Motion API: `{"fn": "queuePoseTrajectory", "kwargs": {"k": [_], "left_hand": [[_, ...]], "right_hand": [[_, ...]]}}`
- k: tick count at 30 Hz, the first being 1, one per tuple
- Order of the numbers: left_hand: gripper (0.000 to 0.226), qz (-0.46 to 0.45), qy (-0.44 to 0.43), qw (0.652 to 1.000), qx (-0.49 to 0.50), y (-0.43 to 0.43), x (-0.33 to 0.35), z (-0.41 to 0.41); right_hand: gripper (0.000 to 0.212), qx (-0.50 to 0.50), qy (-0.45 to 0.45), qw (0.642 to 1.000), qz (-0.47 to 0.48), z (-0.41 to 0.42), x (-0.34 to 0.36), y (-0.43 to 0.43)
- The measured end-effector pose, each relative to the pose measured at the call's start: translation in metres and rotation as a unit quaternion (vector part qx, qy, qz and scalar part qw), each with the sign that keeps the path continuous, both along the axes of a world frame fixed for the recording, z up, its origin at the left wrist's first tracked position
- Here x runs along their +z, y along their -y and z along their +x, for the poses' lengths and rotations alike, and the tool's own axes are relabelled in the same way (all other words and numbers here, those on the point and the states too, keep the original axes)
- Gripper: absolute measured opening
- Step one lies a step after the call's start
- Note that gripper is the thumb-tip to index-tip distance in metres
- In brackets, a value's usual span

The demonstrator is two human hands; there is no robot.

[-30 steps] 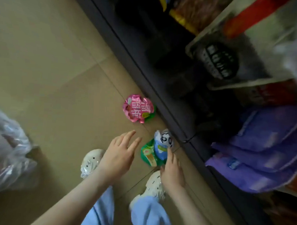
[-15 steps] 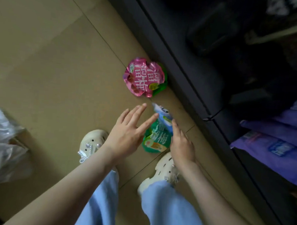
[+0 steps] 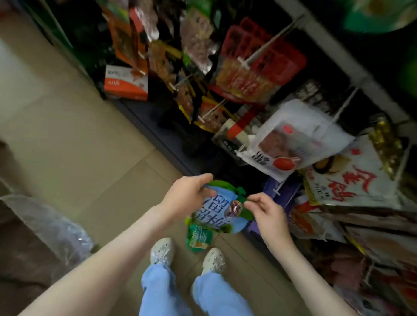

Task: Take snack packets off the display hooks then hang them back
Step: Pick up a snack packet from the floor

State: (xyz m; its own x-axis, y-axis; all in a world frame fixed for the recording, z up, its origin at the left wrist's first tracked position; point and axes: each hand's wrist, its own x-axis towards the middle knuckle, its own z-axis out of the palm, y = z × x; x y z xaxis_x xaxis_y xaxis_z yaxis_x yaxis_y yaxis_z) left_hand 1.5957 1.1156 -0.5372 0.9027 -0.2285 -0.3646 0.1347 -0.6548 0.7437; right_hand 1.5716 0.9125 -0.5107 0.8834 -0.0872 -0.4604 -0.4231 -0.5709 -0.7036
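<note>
A blue and green snack packet (image 3: 220, 212) with white characters hangs in the air at the middle of the head view, above the floor. My left hand (image 3: 189, 195) grips its upper left edge. My right hand (image 3: 266, 211) pinches its upper right corner. A second green packet (image 3: 199, 237) shows just below it; I cannot tell whether it lies on the floor or hangs with the first. White display hooks (image 3: 262, 51) stick out of the rack ahead, loaded with packets. An empty-looking hook tip (image 3: 278, 189) sits just right of my hands.
The dark display rack (image 3: 156, 117) runs diagonally from upper left to lower right, crowded with hanging packets, including a large white one (image 3: 296, 140). An orange box (image 3: 126, 82) stands at its base. A clear plastic bag (image 3: 47, 225) lies at the left on the tiled floor (image 3: 84, 140).
I have risen from the floor and the view has swung up to the rack. Both hands have lifted the blue and green packet. The pink packet is out of view.
</note>
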Motion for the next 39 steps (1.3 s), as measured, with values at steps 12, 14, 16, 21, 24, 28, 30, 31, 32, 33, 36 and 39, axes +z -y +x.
{"fn": "queuePoseTrajectory", "kwargs": {"k": [12, 14, 16, 21, 24, 28, 30, 31, 32, 33, 36, 39], "left_hand": [[0.060, -0.076, -0.001, 0.988, -0.137, 0.123, 0.236, 0.015], [0.060, -0.080, 0.020, 0.985, -0.151, 0.157, 0.260, 0.014], [0.059, -0.071, 0.035, 0.981, -0.179, 0.193, 0.279, 0.010], [0.055, -0.075, 0.078, 0.972, -0.210, 0.279, 0.304, -0.009], [0.056, -0.068, 0.101, 0.966, -0.227, 0.324, 0.313, -0.024], [0.057, -0.074, 0.107, 0.972, -0.195, 0.360, 0.321, -0.034], [0.057, -0.082, 0.098, 0.979, -0.157, 0.363, 0.323, -0.033], [0.056, -0.082, 0.096, 0.982, -0.138, 0.361, 0.324, -0.031], [0.056, -0.080, 0.094, 0.985, -0.119, 0.356, 0.325, -0.028], [0.056, -0.079, 0.093, 0.988, -0.098, 0.350, 0.325, -0.025], [0.058, -0.073, 0.094, 0.992, -0.038, 0.323, 0.327, -0.010], [0.060, -0.081, 0.098, 0.992, 0.013, 0.293, 0.333, 0.003]], "right_hand": [[0.013, -0.138, 0.114, 0.984, 0.019, -0.042, 0.220, 0.095], [0.016, -0.183, 0.139, 0.973, 0.017, -0.044, 0.240, 0.123], [0.013, -0.208, 0.149, 0.966, 0.025, -0.049, 0.256, 0.153], [0.011, -0.233, 0.204, 0.950, 0.036, -0.085, 0.286, 0.224], [0.010, -0.274, 0.239, 0.931, 0.037, -0.104, 0.293, 0.262], [0.012, -0.282, 0.269, 0.920, 0.028, -0.109, 0.295, 0.294], [0.020, -0.269, 0.286, 0.919, 0.029, -0.101, 0.296, 0.297], [0.021, -0.256, 0.290, 0.922, 0.030, -0.095, 0.297, 0.295], [0.021, -0.238, 0.293, 0.926, 0.031, -0.089, 0.297, 0.290], [0.019, -0.220, 0.294, 0.930, 0.033, -0.081, 0.297, 0.284], [0.010, -0.179, 0.297, 0.937, 0.052, -0.053, 0.298, 0.263], [0.004, -0.159, 0.298, 0.939, 0.060, -0.022, 0.302, 0.239]]}}
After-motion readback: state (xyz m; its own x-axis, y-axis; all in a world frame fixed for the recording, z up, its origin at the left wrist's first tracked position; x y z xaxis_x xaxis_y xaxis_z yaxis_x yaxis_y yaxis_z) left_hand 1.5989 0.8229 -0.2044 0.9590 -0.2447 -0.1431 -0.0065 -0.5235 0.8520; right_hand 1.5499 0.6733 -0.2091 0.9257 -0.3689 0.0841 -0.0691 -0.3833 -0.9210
